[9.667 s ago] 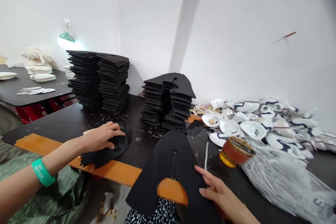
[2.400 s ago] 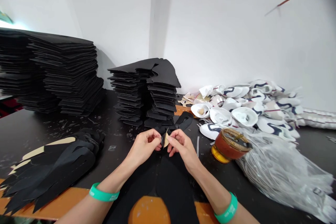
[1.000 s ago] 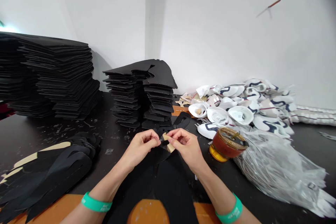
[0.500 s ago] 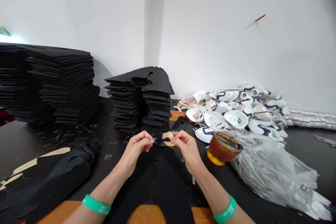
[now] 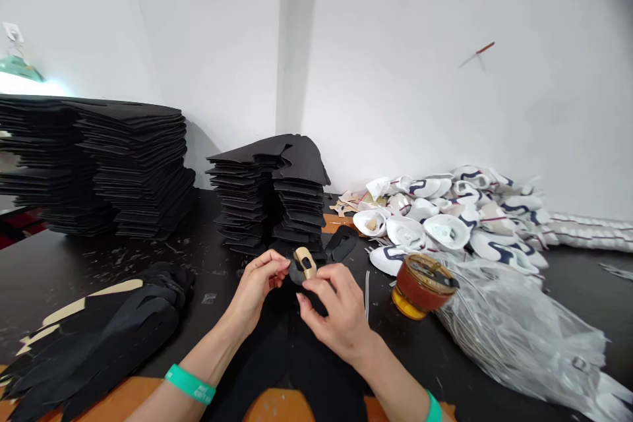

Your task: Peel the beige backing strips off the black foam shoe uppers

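Between my hands is a black shoe-part cutout (image 5: 295, 275) with a tan cut piece (image 5: 309, 262) lying over it, curled and with an opening through it. My left hand (image 5: 260, 283) is closed in a pinch on the black cutout's left edge. My right hand (image 5: 339, 310) is at the tan piece's lower right end, its index fingertip by the edge. The right thumb is apart from the fingers, below the pieces. Just behind, a similar black cutout (image 5: 342, 244) lies on the table.
Black sheet stacks (image 5: 301, 201) stand at the back, with taller stacks (image 5: 138, 171) at left. Black cutouts (image 5: 128, 323) lie front left. On the right are a brown-lidded jar (image 5: 425, 283), a clear plastic bag (image 5: 519, 323) and piled white shoe uppers (image 5: 448, 231).
My right hand has shifted from pinching the tan piece's right side to its lower end, with thumb and fingers now apart. The tan piece has turned more upright. The view has shifted slightly.
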Demonstrator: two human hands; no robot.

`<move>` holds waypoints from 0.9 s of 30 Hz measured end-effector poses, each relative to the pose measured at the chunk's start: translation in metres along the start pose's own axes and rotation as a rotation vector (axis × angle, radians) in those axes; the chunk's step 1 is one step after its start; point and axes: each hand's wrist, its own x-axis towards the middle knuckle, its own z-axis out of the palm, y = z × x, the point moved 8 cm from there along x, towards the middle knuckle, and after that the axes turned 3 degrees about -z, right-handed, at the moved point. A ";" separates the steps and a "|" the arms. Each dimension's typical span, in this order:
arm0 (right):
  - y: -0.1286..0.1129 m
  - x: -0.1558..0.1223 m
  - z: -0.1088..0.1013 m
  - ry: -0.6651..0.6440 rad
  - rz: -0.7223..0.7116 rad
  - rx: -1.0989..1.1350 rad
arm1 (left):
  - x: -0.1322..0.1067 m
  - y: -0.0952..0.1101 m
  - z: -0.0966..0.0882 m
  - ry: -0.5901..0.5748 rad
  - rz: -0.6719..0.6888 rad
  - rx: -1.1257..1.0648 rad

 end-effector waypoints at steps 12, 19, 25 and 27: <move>-0.004 0.006 0.003 0.052 -0.036 -0.078 | -0.002 -0.005 0.005 -0.050 -0.067 -0.236; 0.023 0.005 -0.003 0.062 0.326 0.461 | 0.000 0.025 -0.014 0.019 0.130 -0.382; 0.031 -0.008 0.010 -0.038 0.683 0.930 | -0.040 0.036 0.005 -0.189 0.146 -0.008; 0.029 -0.016 0.016 -0.057 0.802 1.018 | -0.051 0.030 0.002 -0.170 0.103 0.054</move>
